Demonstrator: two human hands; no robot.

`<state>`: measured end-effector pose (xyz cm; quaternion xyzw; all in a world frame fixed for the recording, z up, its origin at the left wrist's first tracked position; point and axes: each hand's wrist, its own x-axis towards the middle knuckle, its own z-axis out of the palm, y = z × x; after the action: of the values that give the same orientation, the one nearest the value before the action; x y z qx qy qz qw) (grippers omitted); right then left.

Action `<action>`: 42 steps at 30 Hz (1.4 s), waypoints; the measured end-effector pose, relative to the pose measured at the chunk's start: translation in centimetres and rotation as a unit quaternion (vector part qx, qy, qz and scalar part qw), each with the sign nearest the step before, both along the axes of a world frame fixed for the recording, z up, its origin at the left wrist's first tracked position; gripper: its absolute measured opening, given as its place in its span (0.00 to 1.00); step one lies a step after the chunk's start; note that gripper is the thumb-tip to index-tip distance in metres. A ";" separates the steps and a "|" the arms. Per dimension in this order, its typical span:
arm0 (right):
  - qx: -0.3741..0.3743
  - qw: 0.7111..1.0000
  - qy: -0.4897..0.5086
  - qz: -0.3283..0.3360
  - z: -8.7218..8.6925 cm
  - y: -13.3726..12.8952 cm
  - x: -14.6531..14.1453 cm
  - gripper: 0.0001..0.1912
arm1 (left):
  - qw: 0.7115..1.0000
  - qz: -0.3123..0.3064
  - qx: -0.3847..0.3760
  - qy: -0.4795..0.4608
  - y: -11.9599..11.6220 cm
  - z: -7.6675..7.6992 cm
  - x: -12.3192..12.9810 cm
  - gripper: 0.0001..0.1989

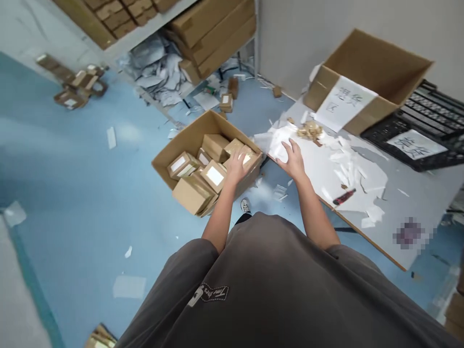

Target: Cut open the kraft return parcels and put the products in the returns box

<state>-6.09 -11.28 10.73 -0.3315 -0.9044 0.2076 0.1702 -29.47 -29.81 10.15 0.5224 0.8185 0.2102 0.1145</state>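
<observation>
A large open carton (163,169) filled with several small brown boxes (192,193) stands at the centre left. Over its right side reaches my left hand (236,166), fingers spread at a small taped box (248,153); whether they touch it is unclear. My right hand (293,159) is raised near the left edge of the white table (409,193), its fingers apart and curved, holding nothing. Torn white paper scraps (348,169) and crumpled brown tape (310,130) lie on that table, beside a red and black tool (344,196).
Behind the table scraps stand an open, labelled carton (377,67) and a black crate (416,140). A shelf (145,29) with long boxes is at the top. Small boxes (70,99) and paper lie on the blue floor (108,208).
</observation>
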 end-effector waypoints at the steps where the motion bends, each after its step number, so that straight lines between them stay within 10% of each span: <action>1: -0.004 0.999 0.000 0.034 -0.1 -1.0 -3.4 0.46 | 0.999 0.033 -0.005 0.000 -2.1 -0.2 -2.6 0.36; 7: -0.011 0.989 -0.034 0.145 0.0 -5.8 -16.9 0.46 | 0.988 0.146 -0.033 -0.021 -10.8 -1.6 -13.0 0.40; 15: -0.022 0.972 -0.123 0.200 -2.7 -9.3 -24.2 0.52 | 0.975 0.191 -0.063 -0.099 -13.4 -5.7 -17.2 0.46; 24: -0.118 0.951 -0.201 0.202 -13.5 -16.1 -25.1 0.56 | 0.957 0.203 -0.121 -0.167 -13.1 -14.9 -18.5 0.53; 30: -0.153 0.949 -0.229 0.156 -17.5 -19.7 -25.0 0.60 | 0.946 0.208 -0.146 -0.204 -12.2 -19.5 -18.0 0.54; 37: -0.191 0.945 -0.242 0.107 -19.8 -23.7 -25.4 0.70 | 0.905 0.280 -0.207 -0.245 -8.6 -22.8 -18.0 0.57; 42: -0.113 0.912 -0.383 0.088 -20.5 -24.4 -25.2 0.64 | 0.869 0.321 -0.293 -0.238 -5.6 -21.9 -17.3 0.54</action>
<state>-31.31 -35.64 -9.72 -0.3218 -0.8961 0.1800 -0.2471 -46.74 -35.43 -11.72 0.1073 0.9128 0.1042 0.3801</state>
